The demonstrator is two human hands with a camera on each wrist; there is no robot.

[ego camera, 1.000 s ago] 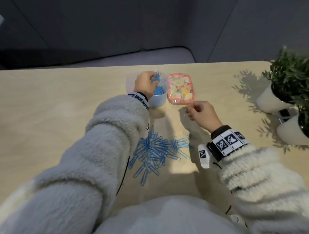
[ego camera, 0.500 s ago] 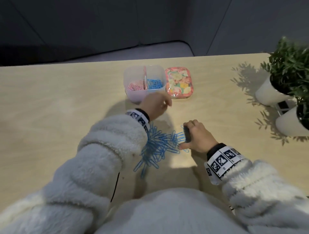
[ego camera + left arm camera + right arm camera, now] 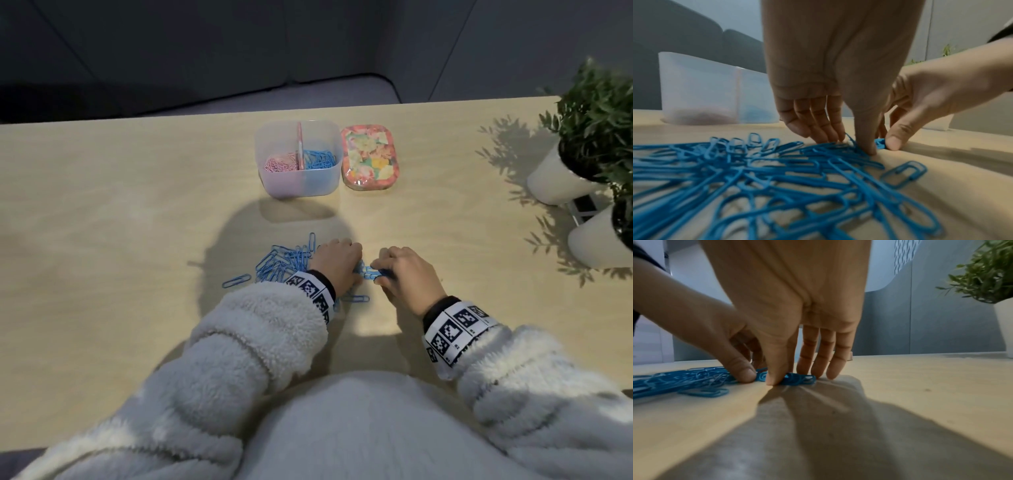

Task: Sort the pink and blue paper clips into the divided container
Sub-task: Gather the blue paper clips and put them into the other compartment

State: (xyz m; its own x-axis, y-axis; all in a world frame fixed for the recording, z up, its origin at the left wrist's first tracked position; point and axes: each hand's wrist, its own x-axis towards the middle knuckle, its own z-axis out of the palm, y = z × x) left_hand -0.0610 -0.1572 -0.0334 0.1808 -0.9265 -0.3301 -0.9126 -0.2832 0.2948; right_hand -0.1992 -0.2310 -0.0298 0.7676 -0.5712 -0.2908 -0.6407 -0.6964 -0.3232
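Note:
A loose pile of blue paper clips lies on the wooden table in front of me. My left hand is down on the pile's right edge, thumb and fingertips closing on clips. Right beside it, my right hand pinches a small bunch of blue clips against the table between thumb and fingers. Farther back stands the translucent divided container, with pink clips in its left compartment and blue clips in its right.
A floral-patterned lid lies just right of the container. Two white pots with green plants stand at the table's right edge. One stray blue clip lies left of the pile, another near my left wrist.
My left hand has come back from the container's blue compartment down to the pile. My right hand has moved left to the pile's edge and closed on clips.

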